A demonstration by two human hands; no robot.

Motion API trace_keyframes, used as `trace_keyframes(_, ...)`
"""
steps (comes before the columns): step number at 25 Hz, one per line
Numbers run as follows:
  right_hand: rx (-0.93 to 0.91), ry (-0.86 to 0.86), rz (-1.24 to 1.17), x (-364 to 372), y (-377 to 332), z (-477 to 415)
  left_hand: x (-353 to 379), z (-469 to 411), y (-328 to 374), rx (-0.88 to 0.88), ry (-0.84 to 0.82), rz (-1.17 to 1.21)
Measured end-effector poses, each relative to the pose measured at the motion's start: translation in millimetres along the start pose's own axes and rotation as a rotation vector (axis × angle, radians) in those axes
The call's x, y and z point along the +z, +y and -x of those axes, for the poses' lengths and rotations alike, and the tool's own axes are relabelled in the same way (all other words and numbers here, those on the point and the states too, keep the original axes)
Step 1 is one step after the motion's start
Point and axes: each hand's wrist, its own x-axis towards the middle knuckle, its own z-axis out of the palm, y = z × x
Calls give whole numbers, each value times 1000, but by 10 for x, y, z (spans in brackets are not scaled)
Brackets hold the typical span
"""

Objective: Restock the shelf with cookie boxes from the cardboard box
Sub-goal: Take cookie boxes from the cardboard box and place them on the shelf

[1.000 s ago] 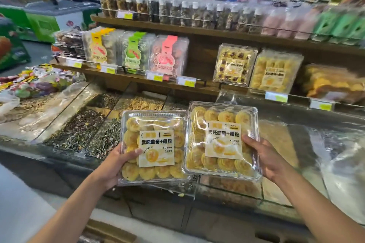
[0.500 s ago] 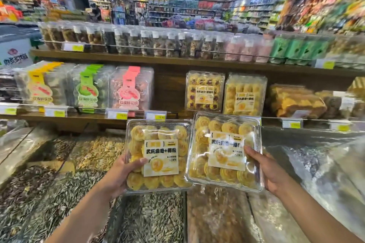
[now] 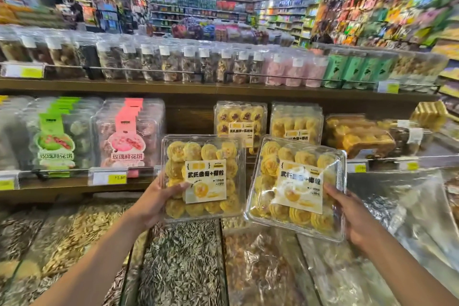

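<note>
Green-labelled clear plastic packs [image 3: 53,136] and pink-labelled ones [image 3: 129,134] filled the left of the wooden shelf [image 3: 62,187], so I judged that stretch was not for my stock. My left hand [image 3: 154,204] gripped the left clear plastic box of yellow cookies [image 3: 202,176] at its lower left corner, with the thumb pressed flat on the lid beside the white label. Its fingers were behind the box, and I could not tell how they lay. I held the box upright with the label facing me, probably so it could go in face-out.

Above it, a dark gap [image 3: 188,119] showed between the pink packs and two shelved cookie boxes [image 3: 295,122]. I judged that the likely slot. The right clear box of yellow cookies [image 3: 295,186] sat just beside the first, tilted. My right hand [image 3: 357,216] clamped its lower right corner, thumb on the lid and fingers hidden behind. Both boxes hung over the bulk bin of sunflower seeds [image 3: 183,256], short of the shelf. No cardboard box was in view.
</note>
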Motion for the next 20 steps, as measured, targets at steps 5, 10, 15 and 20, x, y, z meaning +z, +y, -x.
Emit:
trace_keyframes(5, -13, -9, 6, -82, -174, -378, 228, -515, 96, 35, -19, -31)
trace_keyframes(10, -10, -24, 27, -211, -316, -812, 559, -959, 222, 115, 14, -51)
trace_keyframes(15, 23, -44, 18, -312, -405, -1180, 757, -1407, 373, 188, 24, -22)
trace_keyframes(20, 28, -78, 43, -380, -457, -1541, 830, -1918, 444, 185, 12, -49)
